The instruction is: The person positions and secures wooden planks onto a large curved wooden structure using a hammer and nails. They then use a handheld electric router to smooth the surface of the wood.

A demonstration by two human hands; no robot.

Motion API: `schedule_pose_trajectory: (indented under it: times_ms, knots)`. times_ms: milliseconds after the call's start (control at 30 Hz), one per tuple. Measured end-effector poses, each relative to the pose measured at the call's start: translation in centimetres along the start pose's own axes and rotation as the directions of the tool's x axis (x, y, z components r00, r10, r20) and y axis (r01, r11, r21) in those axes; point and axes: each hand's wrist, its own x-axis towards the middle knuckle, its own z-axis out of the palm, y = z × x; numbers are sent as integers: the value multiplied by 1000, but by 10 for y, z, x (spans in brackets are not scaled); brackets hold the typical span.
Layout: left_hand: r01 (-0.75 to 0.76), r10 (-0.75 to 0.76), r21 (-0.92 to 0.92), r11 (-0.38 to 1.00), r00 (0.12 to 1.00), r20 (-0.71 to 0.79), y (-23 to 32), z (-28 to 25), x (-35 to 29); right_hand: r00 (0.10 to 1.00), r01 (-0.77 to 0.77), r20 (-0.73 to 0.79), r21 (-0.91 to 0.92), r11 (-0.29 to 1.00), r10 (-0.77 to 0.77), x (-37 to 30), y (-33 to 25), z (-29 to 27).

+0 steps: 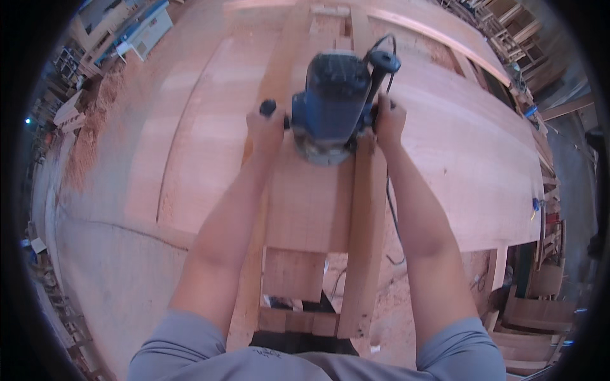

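A blue and black plunge router [333,95] stands upright over a wide wooden panel [457,171]. Both my arms stretch forward to it. My left hand [265,127] is wrapped round its black left side handle, and my right hand [389,120] grips the handle on the other side. The router sits between two long wooden rails of a guide frame [365,235], close against the right rail. Its bit and most of its base are hidden from me. A dark power cord [391,209] runs from the tool past my right forearm.
Sawdust [98,136] lies in heaps along the left and on the floor below. Stacked timber [540,314] fills the right side. A white and blue machine or bench [145,32] stands at the far left. A thin cable [136,232] crosses the left floor.
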Motion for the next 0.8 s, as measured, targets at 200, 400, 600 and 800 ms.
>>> schedule_pose_trajectory:
  times_ms: [200, 400, 600, 800]
  knots:
    - [-17, 17, -40, 999, 1000, -15, 2, -4, -7, 998, -42, -47, -42, 998, 40, -3, -2, 1]
    - [12, -13, -93, 996, 1000, -11, 10, -9, -16, 999, -41, -15, -11, 999, 41, -8, -4, -1]
    - [17, -18, -131, 991, 1000, -6, 9, -7, -18, 997, -81, -7, 19, 997, 81, -8, -2, -4]
    - [-1, -2, -95, 995, 1000, -23, 5, -15, -22, 999, -42, -14, 22, 999, 42, -22, -8, -2]
